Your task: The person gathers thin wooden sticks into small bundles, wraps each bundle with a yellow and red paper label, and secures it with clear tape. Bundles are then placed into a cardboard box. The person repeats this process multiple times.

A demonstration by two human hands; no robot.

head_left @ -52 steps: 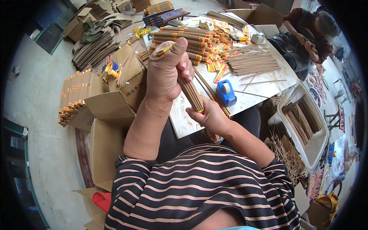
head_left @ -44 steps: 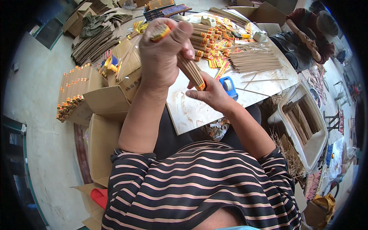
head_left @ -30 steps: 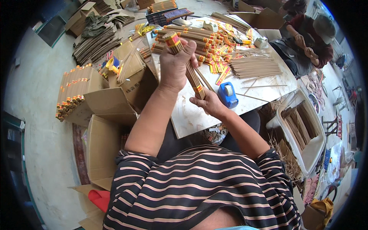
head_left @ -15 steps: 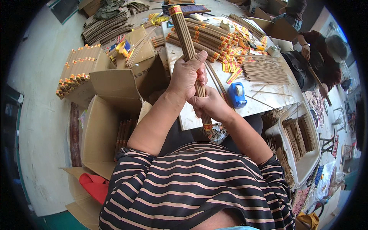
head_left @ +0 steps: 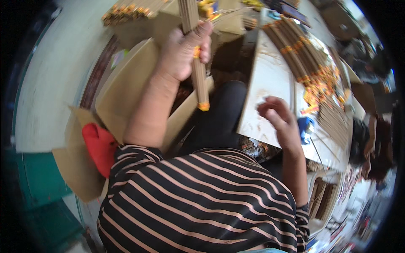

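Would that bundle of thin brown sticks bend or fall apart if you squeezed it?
Probably not. The bundle of sticks looks straight and stiff in the left hand, which grips it alone. An orange band near its lower end seems to keep the sticks together. Single sticks look thin, so one alone might snap easily. Being round, the bundle would likely roll on the white table.

Matt brown stick bundle (head_left: 197, 63) with orange paper band, dull corrugated cardboard box (head_left: 126, 88), smooth pale counter (head_left: 270, 84), scuffed, glossy blue plastic tape dispenser (head_left: 304, 126), soft striped knit cloth shirt (head_left: 198, 202)
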